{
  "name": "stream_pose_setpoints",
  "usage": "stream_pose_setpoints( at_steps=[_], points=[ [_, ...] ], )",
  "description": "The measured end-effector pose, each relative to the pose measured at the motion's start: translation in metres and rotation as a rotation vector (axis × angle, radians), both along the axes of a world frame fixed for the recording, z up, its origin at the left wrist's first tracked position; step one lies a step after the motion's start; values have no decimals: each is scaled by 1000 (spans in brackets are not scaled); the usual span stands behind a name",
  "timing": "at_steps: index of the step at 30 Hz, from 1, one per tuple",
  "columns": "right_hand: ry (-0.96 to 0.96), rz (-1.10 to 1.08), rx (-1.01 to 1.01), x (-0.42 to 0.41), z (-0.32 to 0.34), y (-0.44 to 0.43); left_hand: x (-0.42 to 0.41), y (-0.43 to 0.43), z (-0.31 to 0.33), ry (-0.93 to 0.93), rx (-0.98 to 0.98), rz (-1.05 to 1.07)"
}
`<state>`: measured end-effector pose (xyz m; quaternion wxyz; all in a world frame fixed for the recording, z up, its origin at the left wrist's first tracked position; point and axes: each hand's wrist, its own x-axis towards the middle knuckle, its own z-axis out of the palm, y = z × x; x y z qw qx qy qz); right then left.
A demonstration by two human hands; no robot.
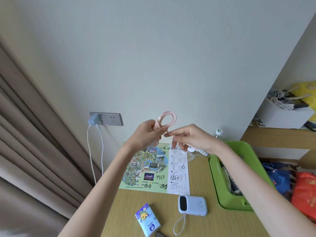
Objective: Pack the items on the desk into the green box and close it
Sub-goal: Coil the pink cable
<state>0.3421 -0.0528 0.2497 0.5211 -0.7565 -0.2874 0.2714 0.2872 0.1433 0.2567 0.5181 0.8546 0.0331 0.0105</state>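
A looped pink braided cable (168, 118), a bright green plastic box (220, 177), a pale blue power bank (193, 205), and a fine-striped tan tabletop (201, 170).

We see a braided pink cable (168, 118), a desk (203, 177) of matt, fine-ribbed wood grain, a glossy green plastic box (220, 189), a smooth pale-blue plastic power bank (192, 205), and a printed paper map (153, 168).

The right forearm (248, 182) hides much of the inside of the green box (215, 173); left of the box, the right hand (193, 139) half covers a white tube (203, 152); farther left, the left hand (145, 134) buries part of the pink cable (168, 113); lower left, a dark object (159, 234) is cut by the bottom edge.
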Motion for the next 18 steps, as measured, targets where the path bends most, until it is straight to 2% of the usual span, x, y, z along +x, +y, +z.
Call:
stream_pose_setpoints(
  at_steps=[3, 5, 8, 11, 14, 18],
  points=[
    [-169, -60, -71, -4, 4, 1, 2, 3, -7, -53, -7, 35],
    [-218, -143, -9, -6, 6, 0, 3, 3, -10, -111, 14, 54],
    [-70, -299, 284, -6, 9, -2, 6, 5, -15, -142, 6, 110],
    [85, -316, 529, -7, 9, -1, 7, 5, -17, -115, -37, 107],
    [171, -288, 588, -8, 7, 2, 8, 3, -17, -123, -34, 83],
    [223, -303, 518, -8, 6, 6, 7, 1, -14, -132, -27, 59]
  ],
)
